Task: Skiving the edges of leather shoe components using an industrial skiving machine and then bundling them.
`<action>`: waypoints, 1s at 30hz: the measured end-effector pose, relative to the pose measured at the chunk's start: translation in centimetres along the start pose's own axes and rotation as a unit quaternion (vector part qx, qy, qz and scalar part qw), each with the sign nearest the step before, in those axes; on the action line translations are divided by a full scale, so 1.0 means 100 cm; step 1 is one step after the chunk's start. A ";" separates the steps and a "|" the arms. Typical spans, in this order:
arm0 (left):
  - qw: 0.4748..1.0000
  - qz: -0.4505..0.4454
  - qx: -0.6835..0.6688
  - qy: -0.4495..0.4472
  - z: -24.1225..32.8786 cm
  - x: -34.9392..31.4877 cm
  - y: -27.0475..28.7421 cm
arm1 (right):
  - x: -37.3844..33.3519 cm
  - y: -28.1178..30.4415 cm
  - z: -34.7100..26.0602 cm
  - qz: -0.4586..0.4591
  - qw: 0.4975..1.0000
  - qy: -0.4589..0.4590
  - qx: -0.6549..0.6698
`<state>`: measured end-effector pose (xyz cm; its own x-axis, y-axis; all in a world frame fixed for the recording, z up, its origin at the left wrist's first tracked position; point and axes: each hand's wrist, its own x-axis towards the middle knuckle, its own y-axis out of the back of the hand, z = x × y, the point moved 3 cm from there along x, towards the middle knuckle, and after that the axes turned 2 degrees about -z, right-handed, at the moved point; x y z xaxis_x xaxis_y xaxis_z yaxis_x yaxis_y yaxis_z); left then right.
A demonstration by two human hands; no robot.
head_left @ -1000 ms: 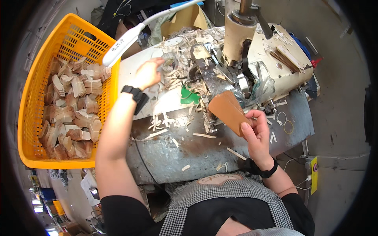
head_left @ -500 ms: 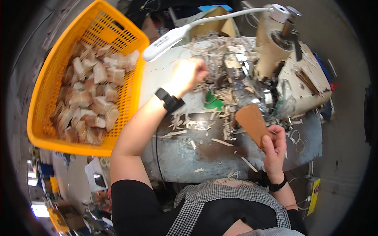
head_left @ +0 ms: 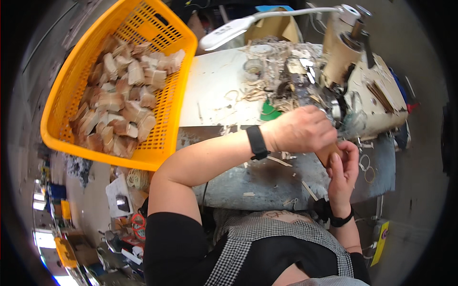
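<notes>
A flat brown piece that looks like leather (head_left: 327, 153) is pinched at its near end between the thumb and fingers of my right hand (head_left: 345, 169). My left hand (head_left: 301, 129) reaches across with curled fingers, closed over the far part of that piece and hiding most of it. Its fingertips are out of sight beneath the knuckles. Just beyond both hands stands a cream machine (head_left: 341, 59) with metal parts. Pale trimmed strips and shavings (head_left: 269, 83) lie heaped beside it.
On the left, a yellow perforated basket (head_left: 183, 102) holds many bundled pale and brown pieces (head_left: 119, 100). A white lamp (head_left: 229, 33) on a bent arm hangs over the table. Loose strips lie on the metal tabletop (head_left: 238, 193), near a green patch (head_left: 270, 111).
My left hand has come from the shavings heap toward the right and nearer, onto the brown leather piece. My right hand still holds the piece. The whole view has shifted slightly.
</notes>
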<state>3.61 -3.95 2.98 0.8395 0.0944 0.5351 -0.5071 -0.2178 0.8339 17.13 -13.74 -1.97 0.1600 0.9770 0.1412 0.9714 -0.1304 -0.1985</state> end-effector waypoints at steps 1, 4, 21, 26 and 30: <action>1.000 0.021 0.000 -0.001 -0.002 0.001 -0.001 | 0.001 -0.003 -0.003 0.012 1.000 0.003 -0.009; 1.000 0.009 0.025 0.004 -0.005 -0.013 -0.009 | 0.005 -0.008 0.008 0.000 0.999 -0.053 0.005; 0.999 -0.008 0.012 0.031 -0.008 -0.006 -0.017 | 0.011 0.005 0.009 0.020 0.996 -0.063 0.060; 1.000 0.002 -0.023 0.013 -0.008 -0.011 -0.021 | 0.007 0.003 0.010 0.046 0.997 -0.053 0.018; 0.999 -0.014 -0.018 0.044 -0.012 -0.004 -0.014 | 0.015 0.001 0.006 0.045 0.996 -0.050 0.066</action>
<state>3.76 -2.54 1.71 0.8341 0.1854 0.5196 -0.4912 -0.1793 0.8524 17.32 -12.14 -2.37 0.2206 0.9751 0.0219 0.9217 -0.2010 -0.3318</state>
